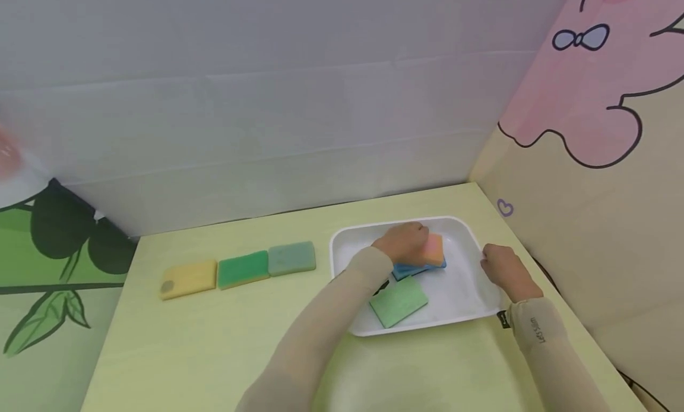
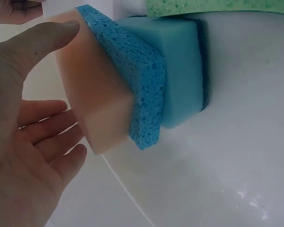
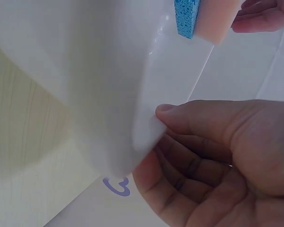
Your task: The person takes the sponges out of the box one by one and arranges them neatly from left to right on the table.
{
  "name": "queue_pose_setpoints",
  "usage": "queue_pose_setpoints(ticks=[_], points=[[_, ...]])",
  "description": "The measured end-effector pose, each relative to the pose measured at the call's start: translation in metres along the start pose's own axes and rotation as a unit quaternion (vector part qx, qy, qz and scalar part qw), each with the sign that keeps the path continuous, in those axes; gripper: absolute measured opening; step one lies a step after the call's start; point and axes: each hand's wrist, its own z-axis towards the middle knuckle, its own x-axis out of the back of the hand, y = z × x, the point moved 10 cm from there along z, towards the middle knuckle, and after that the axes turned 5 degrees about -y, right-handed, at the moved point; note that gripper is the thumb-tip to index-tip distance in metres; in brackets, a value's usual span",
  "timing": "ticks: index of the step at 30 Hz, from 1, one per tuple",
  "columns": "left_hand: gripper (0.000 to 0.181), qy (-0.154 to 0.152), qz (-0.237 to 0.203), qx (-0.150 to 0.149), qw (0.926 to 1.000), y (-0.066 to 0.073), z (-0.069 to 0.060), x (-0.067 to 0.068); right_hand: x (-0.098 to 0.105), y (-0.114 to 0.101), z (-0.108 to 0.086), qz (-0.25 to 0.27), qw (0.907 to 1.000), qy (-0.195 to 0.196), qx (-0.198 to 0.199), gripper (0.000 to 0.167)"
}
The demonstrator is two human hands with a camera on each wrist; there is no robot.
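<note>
My left hand is inside the white tray, at an orange sponge. In the left wrist view its thumb lies on one face of that sponge, and the other fingers are at the opposite side. Against the orange sponge leans a blue porous sponge, with a lighter blue sponge with a dark layer beyond it. A flat green sponge lies at the tray's near left part. At the tray's right side, my right hand pinches the rim between thumb and fingers.
Left of the tray, a yellow sponge, a green and yellow sponge and a grey-green sponge lie in a row on the pale table. Walls stand behind the table and along its right side.
</note>
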Motion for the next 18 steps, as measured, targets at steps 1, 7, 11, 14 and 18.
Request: queue_pose_setpoints(ticks=[1, 7, 11, 14, 18], points=[[0.051, -0.003, 0.004, -0.002, 1.0000, 0.0008, 0.0014, -0.0006, 0.0001, 0.0000, 0.0001, -0.001, 1.0000, 0.002, 0.001, 0.011], [0.041, -0.006, 0.022, -0.005, 0.9997, 0.0028, 0.0042, -0.0030, 0.0005, -0.0014, -0.0001, -0.005, 0.9999, 0.009, 0.007, 0.009], [0.041, -0.004, 0.018, -0.007, 0.9998, 0.0031, 0.0030, -0.0014, 0.0000, -0.0022, 0.0001, -0.005, 0.9999, 0.010, 0.007, 0.010], [0.046, -0.005, 0.013, -0.007, 0.9999, 0.0028, 0.0008, 0.0008, -0.0008, -0.0020, 0.0007, -0.004, 1.0000, 0.007, 0.006, 0.011], [0.048, -0.004, 0.005, -0.010, 0.9999, 0.0034, -0.0053, 0.0065, -0.0013, -0.0010, 0.0009, -0.002, 1.0000, 0.001, 0.000, 0.014]])
